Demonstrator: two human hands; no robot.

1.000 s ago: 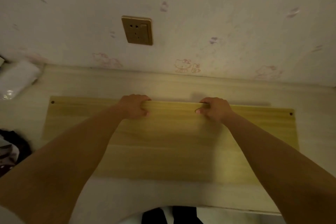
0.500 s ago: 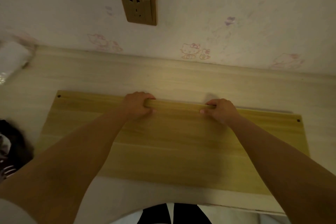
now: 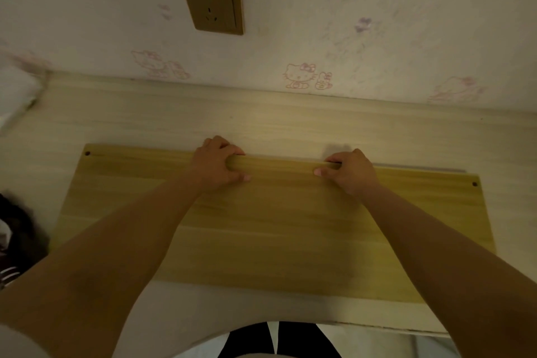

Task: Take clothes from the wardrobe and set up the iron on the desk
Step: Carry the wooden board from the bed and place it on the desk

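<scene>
A yellowish wooden board (image 3: 279,227) lies flat on the pale desk (image 3: 145,116), with a small hole in each far corner. My left hand (image 3: 216,163) grips the board's far edge left of centre, fingers curled over the edge and thumb on top. My right hand (image 3: 350,170) grips the same far edge right of centre in the same way. No iron and no wardrobe are in view.
A gold wall socket (image 3: 212,1) with a switch sits on the cartoon-print wallpaper above the desk. A white bundle (image 3: 14,93) lies at the desk's far left. Dark patterned cloth (image 3: 14,238) shows at the left edge. The desk's near edge runs along the bottom right.
The view has shifted closer to the desk and slightly up the wall. Both hands keep their grip on the board's far edge; the board has hardly moved on the desk.
</scene>
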